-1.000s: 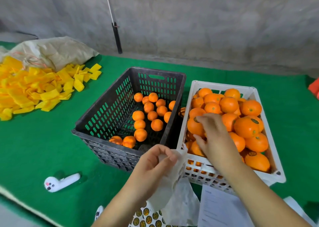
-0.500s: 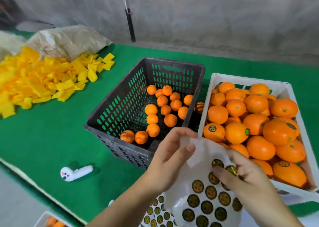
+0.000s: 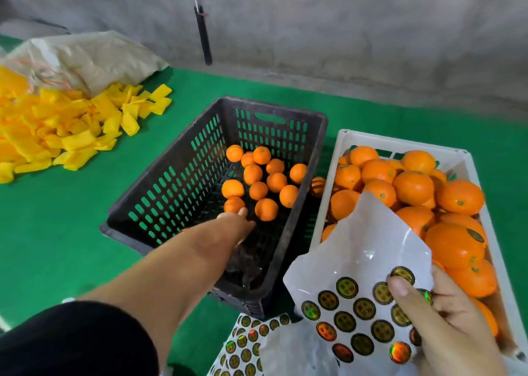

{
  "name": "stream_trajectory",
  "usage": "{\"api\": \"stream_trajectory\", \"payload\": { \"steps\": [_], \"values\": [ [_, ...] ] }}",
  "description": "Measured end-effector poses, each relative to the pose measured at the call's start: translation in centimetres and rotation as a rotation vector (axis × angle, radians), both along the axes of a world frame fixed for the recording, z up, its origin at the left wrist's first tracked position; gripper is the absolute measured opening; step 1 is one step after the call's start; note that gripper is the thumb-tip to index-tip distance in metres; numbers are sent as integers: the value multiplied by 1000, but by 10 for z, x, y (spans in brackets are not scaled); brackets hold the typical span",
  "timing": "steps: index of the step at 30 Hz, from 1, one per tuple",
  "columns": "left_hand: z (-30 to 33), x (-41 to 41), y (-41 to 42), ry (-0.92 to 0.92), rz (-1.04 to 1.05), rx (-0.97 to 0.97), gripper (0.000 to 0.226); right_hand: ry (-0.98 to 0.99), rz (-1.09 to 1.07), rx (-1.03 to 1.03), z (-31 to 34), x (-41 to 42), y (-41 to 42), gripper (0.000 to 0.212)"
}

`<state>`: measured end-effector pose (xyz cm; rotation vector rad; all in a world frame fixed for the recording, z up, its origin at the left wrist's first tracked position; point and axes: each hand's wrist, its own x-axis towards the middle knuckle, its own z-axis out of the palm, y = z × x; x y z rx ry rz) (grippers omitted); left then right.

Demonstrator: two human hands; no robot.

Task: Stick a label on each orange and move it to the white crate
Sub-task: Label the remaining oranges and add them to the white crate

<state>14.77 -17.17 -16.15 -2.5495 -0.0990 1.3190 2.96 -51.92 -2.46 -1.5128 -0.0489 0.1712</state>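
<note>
Two crates sit side by side on the green surface [image 3: 71, 232]: the left hand [image 3: 233, 225] reaches into the black crate [image 3: 177, 181] with fingers extended toward loose oranges [image 3: 258, 175], while the right hand [image 3: 445, 315] pinches a label sheet [image 3: 363, 264] over the full white crate [image 3: 328, 184].

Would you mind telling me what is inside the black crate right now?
The black crate holds about a dozen loose oranges at its far end, with the left hand reaching in. Its near floor looks bare; the forearm hides part of it.
</note>
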Motion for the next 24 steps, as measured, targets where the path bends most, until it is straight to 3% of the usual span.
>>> {"api": "stream_trajectory", "payload": {
  "steps": [3,7,10,13,15,17,18,20,22,24],
  "values": [
    [0,6,1,-102,-23,29,80,48,-51,9,5,1,-6,39],
    [0,5,-5,-104,-71,21,77,92,-99,113,-3,-2,-9,41],
    [33,0,-7,-205,75,-159,100,104,-79,174,2,-6,-6,48],
    [77,-14,1,-483,390,-575,95,94,3,207,6,-11,-8,79],
    [100,-51,0,-689,555,-909,84,74,5,186,4,-17,-7,86],
    [108,-98,-12,-809,766,-1453,84,61,0,230,7,-22,-5,86],
    [109,-120,-20,-743,851,-1756,85,53,-4,240,11,-25,-2,85],
    [117,-151,-48,-510,724,-2147,79,13,10,241,20,-30,1,81],
    [120,-170,-71,-511,431,-2257,62,-37,54,220,30,-35,4,76],
    [118,-185,-87,-453,479,-2327,52,-114,79,156,39,-39,7,68]
  ]
}}
